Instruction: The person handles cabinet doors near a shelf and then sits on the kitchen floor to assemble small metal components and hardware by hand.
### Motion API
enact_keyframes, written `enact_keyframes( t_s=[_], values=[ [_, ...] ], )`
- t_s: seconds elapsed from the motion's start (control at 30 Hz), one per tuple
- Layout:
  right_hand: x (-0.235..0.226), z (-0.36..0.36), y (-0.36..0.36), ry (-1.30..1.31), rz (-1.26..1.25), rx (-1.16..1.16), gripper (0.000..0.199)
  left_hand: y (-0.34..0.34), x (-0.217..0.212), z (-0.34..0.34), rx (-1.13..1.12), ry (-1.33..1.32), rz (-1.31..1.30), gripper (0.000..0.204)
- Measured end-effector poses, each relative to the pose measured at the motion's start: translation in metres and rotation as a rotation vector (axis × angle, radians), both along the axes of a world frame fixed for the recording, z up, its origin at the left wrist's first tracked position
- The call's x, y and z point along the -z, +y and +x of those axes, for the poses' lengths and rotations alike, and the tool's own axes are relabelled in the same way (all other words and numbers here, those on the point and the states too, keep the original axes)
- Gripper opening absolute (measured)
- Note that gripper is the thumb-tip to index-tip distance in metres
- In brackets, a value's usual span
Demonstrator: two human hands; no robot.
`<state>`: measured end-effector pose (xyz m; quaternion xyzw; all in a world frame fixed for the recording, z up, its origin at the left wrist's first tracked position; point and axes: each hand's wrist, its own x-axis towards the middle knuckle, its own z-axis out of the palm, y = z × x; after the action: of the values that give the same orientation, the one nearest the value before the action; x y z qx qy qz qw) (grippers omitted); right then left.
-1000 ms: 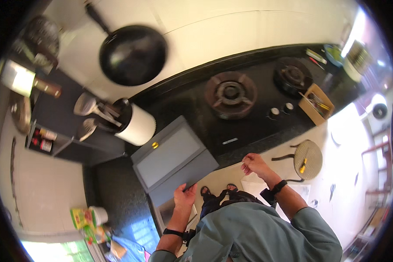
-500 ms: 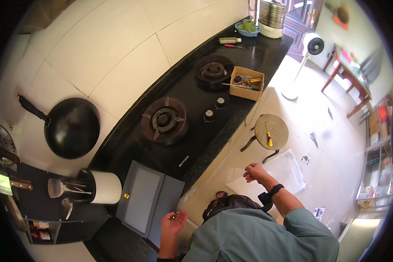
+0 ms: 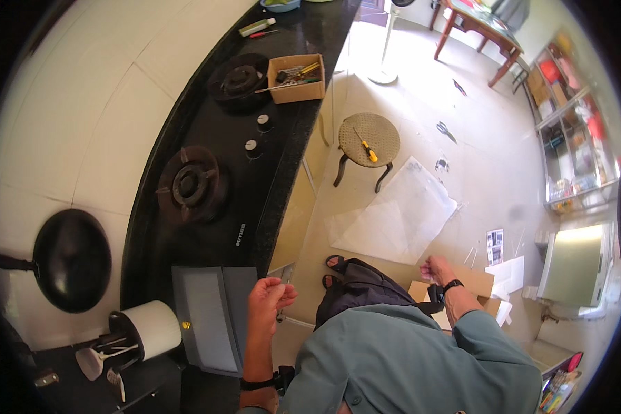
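Note:
My left hand (image 3: 269, 301) is raised beside the counter edge, fingertips pinched on something small that I cannot make out. Close to it, on the counter, rests a dark grey cabinet door (image 3: 210, 310) with a pale panel and a small yellow knob (image 3: 186, 325). Out to the right, my right hand (image 3: 435, 269) hangs with curled fingers above an opened cardboard box (image 3: 472, 279) on the floor; nothing shows in it. Ahead, a yellow-handled screwdriver (image 3: 370, 153) lies on a round woven stool (image 3: 384, 130).
Along the counter are two gas burners (image 3: 190, 181) and a carton of tools (image 3: 300, 92). A utensil holder (image 3: 152, 330) and a hanging wok (image 3: 72, 259) are at left. White sheeting (image 3: 400, 214), scissors (image 3: 446, 131) and papers (image 3: 495, 247) lie on the floor.
My view has turned right, bringing the cardboard box on the floor into sight. My left hand has lifted, its palm turning inward. My right hand has moved lower, over the box.

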<state>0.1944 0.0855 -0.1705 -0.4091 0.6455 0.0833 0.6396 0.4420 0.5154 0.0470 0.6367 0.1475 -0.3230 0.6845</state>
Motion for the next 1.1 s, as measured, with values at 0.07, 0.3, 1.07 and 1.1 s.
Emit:
enact_keyframes(
  t_s=[0.07,0.3,1.07,1.1],
  values=[
    [-0.002,-0.037,0.013,0.002,-0.007,0.05,0.015,-0.014,-0.002,0.003,0.123,-0.005,0.004,0.022],
    [0.056,-0.117,0.021,0.168,0.065,-0.001,0.024,-0.061,0.007,0.007,0.371,-0.023,-0.018,0.019],
    [-0.201,0.636,-0.107,-1.014,-1.376,-1.628,0.019,-0.213,0.004,0.049,-0.384,0.077,0.078,0.017],
    [-0.199,0.646,-0.102,-0.992,-1.404,-1.785,0.02,-0.213,0.001,0.048,-0.408,0.058,0.089,0.018]
  ],
)
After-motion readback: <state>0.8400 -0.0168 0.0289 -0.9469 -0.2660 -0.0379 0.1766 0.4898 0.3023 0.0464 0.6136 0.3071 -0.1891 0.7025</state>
